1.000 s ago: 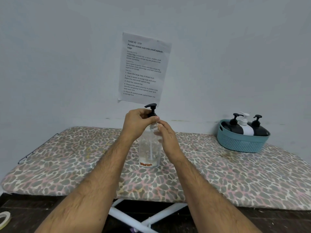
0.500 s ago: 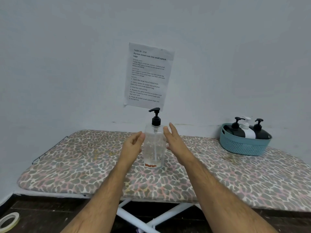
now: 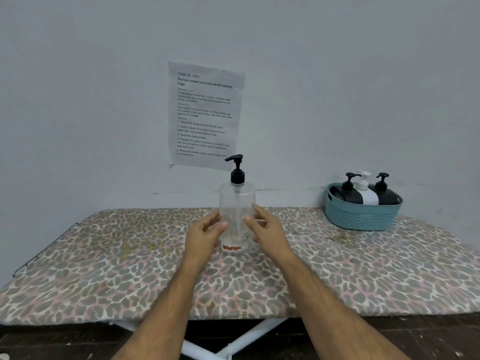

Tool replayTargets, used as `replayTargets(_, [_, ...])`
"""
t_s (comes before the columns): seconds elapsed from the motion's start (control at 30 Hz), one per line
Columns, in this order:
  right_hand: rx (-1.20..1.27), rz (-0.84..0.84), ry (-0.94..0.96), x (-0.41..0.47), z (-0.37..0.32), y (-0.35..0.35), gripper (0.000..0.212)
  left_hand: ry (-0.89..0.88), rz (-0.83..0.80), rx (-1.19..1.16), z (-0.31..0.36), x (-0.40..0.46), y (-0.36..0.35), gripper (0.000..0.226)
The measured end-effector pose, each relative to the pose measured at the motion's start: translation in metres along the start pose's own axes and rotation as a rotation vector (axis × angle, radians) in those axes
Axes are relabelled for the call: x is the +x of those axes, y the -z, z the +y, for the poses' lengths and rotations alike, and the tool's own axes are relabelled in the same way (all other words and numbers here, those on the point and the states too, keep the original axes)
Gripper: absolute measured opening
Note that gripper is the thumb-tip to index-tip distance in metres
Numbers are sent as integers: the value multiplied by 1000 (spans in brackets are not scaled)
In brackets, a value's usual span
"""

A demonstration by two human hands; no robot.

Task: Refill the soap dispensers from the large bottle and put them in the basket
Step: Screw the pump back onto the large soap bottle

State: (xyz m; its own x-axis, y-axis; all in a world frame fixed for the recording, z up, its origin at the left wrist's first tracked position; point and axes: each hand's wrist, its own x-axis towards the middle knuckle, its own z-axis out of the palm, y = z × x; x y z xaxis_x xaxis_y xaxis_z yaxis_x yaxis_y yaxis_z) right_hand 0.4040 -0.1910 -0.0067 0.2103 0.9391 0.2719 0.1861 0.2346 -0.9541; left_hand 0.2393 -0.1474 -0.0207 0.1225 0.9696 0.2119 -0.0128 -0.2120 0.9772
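- We are letting go of the large bottle [image 3: 237, 216]: a second ago our left hand [image 3: 205, 236] was twisting at its black pump head [image 3: 235, 168] while the right hand [image 3: 268, 233] was steadying the neck, and now both are hanging lower, either side of the clear body.
- We are keeping both hands spread, with relaxed fingers gripping nothing; whether any fingertip is touching the plastic, we cannot tell.
- The bottle is standing upright toward the middle of the ironing board [image 3: 104, 268], a little nearer its back edge, with the pump seated and very little liquid showing inside.
- We are reading this as the bottle being closed again, so the pouring is probably over.
- The teal basket [image 3: 362, 216] is sitting at the board's back right corner, already holding two black dispensers [image 3: 348, 194] and a white dispenser [image 3: 367, 193] between them; none is standing loose on the board, so the task is looking nearly finished.
- On the wall a printed sheet [image 3: 205, 115] is reading "TASK ID 3797" and "Portion mixed nuts into small ziplock bags", followed by numbered steps such as "Open the large bag of mixed nuts" and "Seal the ziplock bag".
- That wording is not matching our soap job.
- The orange label [image 3: 232, 247] near the bottle's base is too blurred to read.
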Motion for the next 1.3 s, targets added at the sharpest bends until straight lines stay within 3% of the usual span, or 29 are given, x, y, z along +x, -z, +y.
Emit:
replayTargets(0.3, [7, 205, -40, 51, 20, 81, 32, -45, -74, -57, -2, 57, -97, 34])
replayTargets(0.63, [16, 255, -48, 105, 53, 140, 33, -10, -92, -90, -36, 118, -177, 33])
replayTargets(1.3, [-68, 310, -76, 130, 91, 154, 40, 13, -123, -48, -74, 150, -201, 47])
